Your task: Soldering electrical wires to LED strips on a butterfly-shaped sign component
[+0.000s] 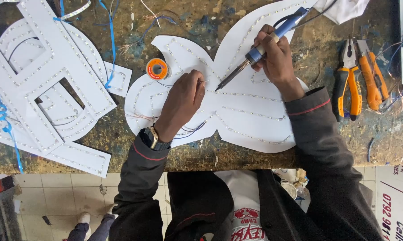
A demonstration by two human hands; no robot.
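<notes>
Soldering on a white curved panel (246,111)
Right hand (275,60) grips a blue soldering iron (259,49); left hand (183,100) pinches thin wire, fingers closed, beside an orange solder spool (157,69)

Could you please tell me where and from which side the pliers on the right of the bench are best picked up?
Probably by the orange-and-black handles of the pliers, coming from the bench's near edge. The handles point toward the person and splay slightly, giving room for fingers, while the metal jaws point away. The cutter lies close on the right, so approach from the left.
</notes>
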